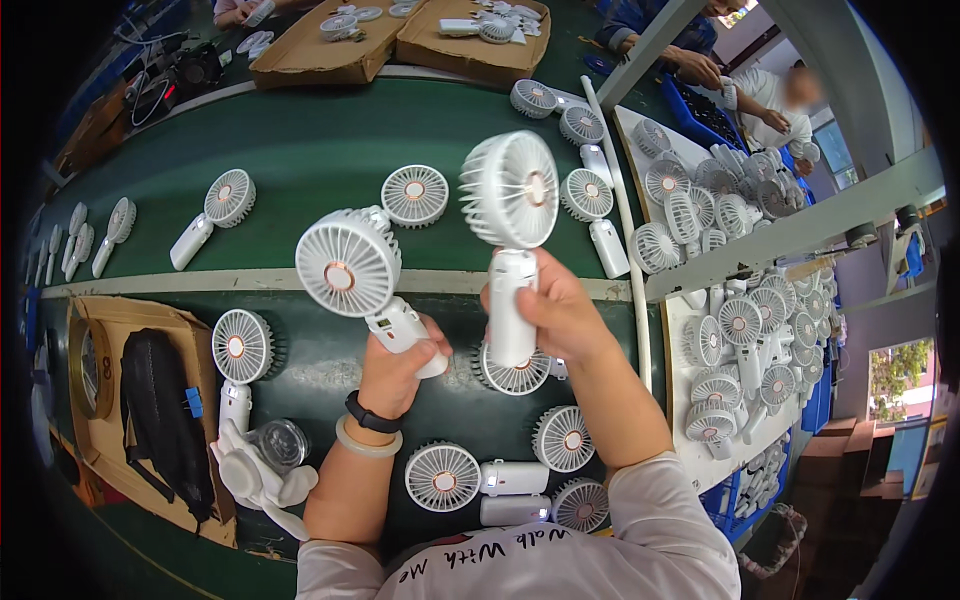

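My left hand is closed around the handle of a white handheld fan, tilted with its round grille up and to the left. A small dark display shows on that handle. Held upright in my right hand is a second white handheld fan, its head raised over the belt's near edge. Behind my right hand lies another fan, partly hidden by the hand and handle. Close to my body, several more fans lie on the dark green bench, some with small lights lit on their handles.
A green conveyor belt carries spaced fans beyond the bench. At left sits a cardboard tray with a black pouch; beside it stand a fan, a white figure-like object and a clear cup. Fans crowd the right-hand table. Other people work at the far side.
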`<state>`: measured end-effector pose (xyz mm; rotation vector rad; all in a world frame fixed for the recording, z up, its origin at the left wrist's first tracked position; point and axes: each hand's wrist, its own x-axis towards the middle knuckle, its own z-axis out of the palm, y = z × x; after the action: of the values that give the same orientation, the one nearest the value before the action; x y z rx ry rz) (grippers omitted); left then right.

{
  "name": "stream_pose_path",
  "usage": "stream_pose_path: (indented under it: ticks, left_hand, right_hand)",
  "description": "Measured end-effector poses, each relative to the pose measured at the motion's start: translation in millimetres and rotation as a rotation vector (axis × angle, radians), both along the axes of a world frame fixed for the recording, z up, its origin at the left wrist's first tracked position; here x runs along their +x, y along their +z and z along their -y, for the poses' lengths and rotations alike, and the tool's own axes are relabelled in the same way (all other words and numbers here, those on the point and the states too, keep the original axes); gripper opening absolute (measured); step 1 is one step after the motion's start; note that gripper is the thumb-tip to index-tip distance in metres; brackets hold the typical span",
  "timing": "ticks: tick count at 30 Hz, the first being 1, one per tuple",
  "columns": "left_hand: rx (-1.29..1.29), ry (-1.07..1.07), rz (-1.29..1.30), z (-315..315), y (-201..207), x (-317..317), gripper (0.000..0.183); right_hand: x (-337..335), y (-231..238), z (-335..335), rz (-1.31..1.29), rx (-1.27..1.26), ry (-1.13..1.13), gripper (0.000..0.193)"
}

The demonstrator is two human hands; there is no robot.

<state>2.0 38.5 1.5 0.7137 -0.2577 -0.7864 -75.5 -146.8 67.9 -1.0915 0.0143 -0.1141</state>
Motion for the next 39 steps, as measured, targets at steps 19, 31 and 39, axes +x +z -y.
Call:
stream_pose_path:
  ticks: [19, 31, 39]
  left_hand:
    - [-0.213, -0.128, -0.022, 4, 9, -4, 0.059]
    - [-0.212, -0.198, 0.018, 4, 7, -3, 0.068]
    - [-0.102, -0.230, 0.032, 0, 7, -2, 0.079]
  right_hand:
    - [4, -13, -14, -0.200, -0.130, -0.103, 0.051]
    - [6, -15, -15, -0.167, -0.162, -0.167, 0.050]
    - [2, -15, -21, 0.080, -0.918, -0.099, 0.049]
